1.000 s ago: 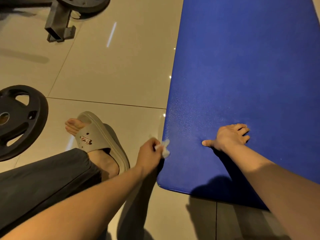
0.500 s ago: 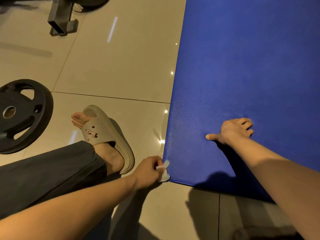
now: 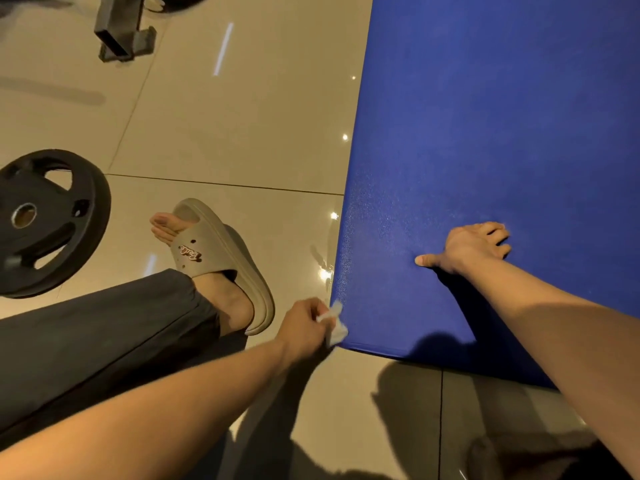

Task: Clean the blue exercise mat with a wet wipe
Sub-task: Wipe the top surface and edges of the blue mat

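Two bare hands work well apart at the near end of a blue exercise mat (image 3: 485,150) lying flat on a glossy tiled floor (image 3: 225,133). The left hand (image 3: 304,327) pinches a small crumpled white wet wipe (image 3: 334,327) in curled fingers and holds it against the mat's near left corner, right at the edge. The right hand (image 3: 474,249) rests on the mat farther in, thumb stretched toward the left hand, fingers bent, gripping nothing; it appears to steady the mat. The work seems to be at an early or edge-cleaning stage: a faint speckled sheen shows between the hands, though whether that is moisture cannot be told, and the long stretch of mat beyond the right hand probably remains to be wiped. Left of the left hand, close by, are a foot in a beige slide sandal (image 3: 214,251) and a dark trouser leg (image 3: 104,323). Farther left lies a black weight plate (image 3: 48,223), and a dark metal equipment foot (image 3: 121,32) stands far ahead. None of these touches the mat.
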Available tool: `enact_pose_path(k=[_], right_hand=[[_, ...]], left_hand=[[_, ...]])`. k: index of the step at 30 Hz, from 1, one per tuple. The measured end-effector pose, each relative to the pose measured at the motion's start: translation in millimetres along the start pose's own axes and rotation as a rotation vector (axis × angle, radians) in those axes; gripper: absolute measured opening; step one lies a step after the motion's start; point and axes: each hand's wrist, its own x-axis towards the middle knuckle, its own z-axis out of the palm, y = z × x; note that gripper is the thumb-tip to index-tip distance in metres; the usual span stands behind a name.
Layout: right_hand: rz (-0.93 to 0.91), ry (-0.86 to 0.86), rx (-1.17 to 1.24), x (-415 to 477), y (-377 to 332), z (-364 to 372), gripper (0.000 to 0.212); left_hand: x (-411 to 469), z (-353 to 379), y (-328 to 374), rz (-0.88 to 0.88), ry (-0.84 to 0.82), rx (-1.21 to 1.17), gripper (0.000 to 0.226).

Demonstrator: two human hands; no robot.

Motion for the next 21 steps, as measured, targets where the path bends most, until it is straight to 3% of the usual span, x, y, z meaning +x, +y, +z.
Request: enact_pose_path(k=[2,6,10,17,21], right_hand=[[0.003,-0.006,0.005,0,0,-1,0.139],[0.005,0.002,0.006,0,-1,-2,0.14],[-0.009,0.035,0.019,0,2,3,0.15],[-0.029,0.031,0.052,-5,3,0,0.15],[-0.06,0.068,0.114,-14,14,7,0.144]], left_hand=[[-11,4,-13,-0.03,-0.015,0.074,0.021],[14,0,22,0.019,0.126,-0.179,0.024],[41,-5,49,0.085,0.127,-0.07,0.019],[-4,2,-8,0.018,0.021,0.03,0.022],[-14,-11,1,0.019,-0.222,0.289,0.017]])
